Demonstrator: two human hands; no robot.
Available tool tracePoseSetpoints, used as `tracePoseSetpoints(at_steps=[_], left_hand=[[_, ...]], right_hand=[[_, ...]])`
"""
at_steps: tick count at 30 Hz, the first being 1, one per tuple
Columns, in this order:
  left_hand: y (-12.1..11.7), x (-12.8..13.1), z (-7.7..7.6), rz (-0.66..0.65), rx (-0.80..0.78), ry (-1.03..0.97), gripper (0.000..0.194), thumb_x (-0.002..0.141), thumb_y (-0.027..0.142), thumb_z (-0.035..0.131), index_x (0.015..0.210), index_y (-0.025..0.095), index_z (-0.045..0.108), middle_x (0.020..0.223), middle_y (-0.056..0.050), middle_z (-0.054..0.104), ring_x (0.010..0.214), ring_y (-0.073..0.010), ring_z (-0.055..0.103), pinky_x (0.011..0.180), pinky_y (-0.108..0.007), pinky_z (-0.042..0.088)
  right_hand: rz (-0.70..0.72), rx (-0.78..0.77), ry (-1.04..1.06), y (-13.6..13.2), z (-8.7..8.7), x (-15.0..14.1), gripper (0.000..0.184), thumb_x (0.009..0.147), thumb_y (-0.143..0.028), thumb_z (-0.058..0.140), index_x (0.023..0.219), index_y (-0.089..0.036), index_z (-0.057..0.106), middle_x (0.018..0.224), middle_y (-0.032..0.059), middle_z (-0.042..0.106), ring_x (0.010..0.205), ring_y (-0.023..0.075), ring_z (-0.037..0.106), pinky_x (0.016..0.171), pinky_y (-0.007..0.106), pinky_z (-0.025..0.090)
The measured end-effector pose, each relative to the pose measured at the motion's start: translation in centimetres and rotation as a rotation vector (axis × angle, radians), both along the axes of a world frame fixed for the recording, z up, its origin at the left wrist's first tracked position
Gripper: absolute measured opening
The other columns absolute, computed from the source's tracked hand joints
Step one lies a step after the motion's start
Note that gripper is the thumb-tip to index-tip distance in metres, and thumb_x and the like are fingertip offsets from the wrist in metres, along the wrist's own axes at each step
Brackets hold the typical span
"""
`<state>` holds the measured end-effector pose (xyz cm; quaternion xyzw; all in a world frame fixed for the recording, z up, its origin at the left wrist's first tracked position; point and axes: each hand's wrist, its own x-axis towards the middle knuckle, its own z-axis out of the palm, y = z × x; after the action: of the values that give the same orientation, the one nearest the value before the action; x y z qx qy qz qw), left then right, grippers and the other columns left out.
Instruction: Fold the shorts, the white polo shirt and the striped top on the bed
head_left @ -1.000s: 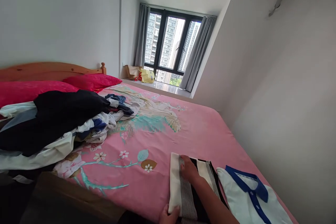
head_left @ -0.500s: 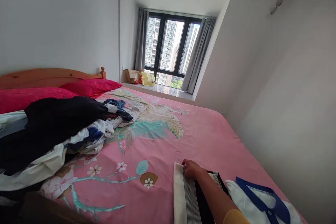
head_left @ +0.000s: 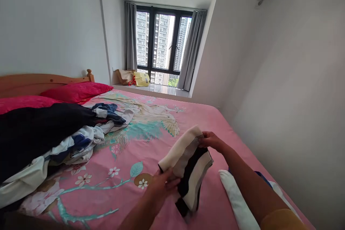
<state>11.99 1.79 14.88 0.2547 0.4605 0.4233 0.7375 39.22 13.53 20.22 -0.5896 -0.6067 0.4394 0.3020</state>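
Observation:
A folded garment with cream, black and fine grey stripes is held up at a slant just above the bed. My left hand is closed on its lower left edge, the thumb lying over the cream cloth. My right hand pinches its upper right corner. The lower end of the garment hangs down and is slightly blurred. Partly behind my right forearm lies a white garment with blue trim, flat on the bed.
A heap of loose clothes, black on top, covers the bed's left side, before red pillows and a wooden headboard. The pink flowered bedsheet spreads beneath. Paper bags stand on the window sill.
My left hand has come into view and taken hold of the striped garment. The garment has been lifted off the bed and turned at a slant. The view has shifted right.

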Motion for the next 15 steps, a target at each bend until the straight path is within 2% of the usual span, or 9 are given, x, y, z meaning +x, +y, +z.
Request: tracePoseSetpoints(at_steps=[3,4,5,6,7,8,10,13,15], left_hand=[[4.6,-2.3,6.9,0.069,0.309,0.079,0.044,0.063,0.026,0.074,0.103,0.018,0.059,0.09,-0.001,0.067,0.091,-0.0192,0.063,0.089,-0.032,0.046],[5.6,-3.0,8.5,0.081,0.546,0.183,0.042,0.063,0.028,0.074,0.1,0.015,0.061,0.095,-0.004,0.067,0.097,-0.0221,0.061,0.092,-0.035,0.045],[6.2,-3.7,9.5,0.091,0.733,0.269,0.038,0.063,0.03,0.072,0.097,0.014,0.063,0.101,-0.006,0.067,0.102,-0.024,0.059,0.095,-0.038,0.043],[6.6,-4.4,10.0,0.084,0.908,0.37,0.034,0.065,0.03,0.07,0.094,0.014,0.064,0.108,-0.008,0.066,0.108,-0.0256,0.056,0.098,-0.04,0.041],[6.6,-5.0,9.8,0.067,1.05,0.477,0.029,0.069,0.03,0.066,0.093,0.015,0.065,0.114,-0.009,0.064,0.112,-0.0262,0.054,0.099,-0.041,0.04],[6.3,-5.7,8.9,0.037,1.142,0.575,0.025,0.072,0.028,0.062,0.093,0.016,0.066,0.119,-0.009,0.062,0.116,-0.0258,0.052,0.101,-0.042,0.039],[5.0,-7.1,5.4,-0.066,1.229,0.751,0.025,0.076,0.022,0.055,0.097,0.02,0.068,0.127,-0.007,0.057,0.122,-0.0236,0.049,0.105,-0.041,0.037],[1.8,-9.5,-2.7,-0.27,1.19,0.935,0.036,0.077,0.013,0.046,0.099,0.025,0.07,0.137,-0.003,0.05,0.126,-0.0222,0.046,0.106,-0.038,0.037],[-0.9,-11.4,-8.1,-0.358,1.097,1.027,0.037,0.077,0.013,0.045,0.099,0.027,0.071,0.139,-0.003,0.048,0.127,-0.0241,0.046,0.104,-0.039,0.04]], right_hand=[[-0.101,0.313,0.253,-0.9,4.3,1.7,0.035,0.069,-0.029,0.067,0.1,-0.015,0.059,0.084,0.0057,0.07,0.075,0.0184,0.067,0.072,0.035,0.052],[-0.125,0.385,0.307,-1.4,5.1,1.8,0.035,0.068,-0.03,0.069,0.098,-0.014,0.06,0.086,0.0067,0.07,0.079,0.0199,0.067,0.076,0.039,0.052],[-0.134,0.445,0.329,-1.9,5.5,1.7,0.034,0.067,-0.031,0.07,0.096,-0.015,0.061,0.089,0.0074,0.07,0.085,0.021,0.066,0.079,0.041,0.051],[-0.132,0.492,0.32,-2.6,5.4,1.4,0.031,0.068,-0.031,0.07,0.094,-0.016,0.062,0.095,0.0076,0.07,0.091,0.0212,0.064,0.083,0.042,0.05],[-0.125,0.542,0.314,-3.3,4.8,0.9,0.028,0.068,-0.03,0.069,0.092,-0.017,0.062,0.101,0.0079,0.069,0.096,0.0214,0.062,0.087,0.043,0.048],[-0.116,0.591,0.304,-4.2,3.6,0.4,0.024,0.07,-0.028,0.068,0.09,-0.018,0.062,0.106,0.0079,0.067,0.101,0.0215,0.06,0.091,0.043,0.046],[-0.103,0.67,0.247,-6.4,-0.5,-0.5,0.016,0.073,-0.025,0.062,0.089,-0.02,0.063,0.113,0.0078,0.064,0.109,0.0214,0.057,0.097,0.042,0.042],[-0.129,0.646,0.075,-11.0,-9.6,-1.2,0.017,0.074,-0.022,0.056,0.089,-0.02,0.065,0.119,0.0091,0.059,0.114,0.0221,0.053,0.102,0.041,0.038],[-0.197,0.519,0.0,-14.9,-15.9,-1.1,0.024,0.075,-0.023,0.053,0.095,-0.02,0.065,0.125,0.0108,0.054,0.117,0.0234,0.051,0.1,0.041,0.041]])
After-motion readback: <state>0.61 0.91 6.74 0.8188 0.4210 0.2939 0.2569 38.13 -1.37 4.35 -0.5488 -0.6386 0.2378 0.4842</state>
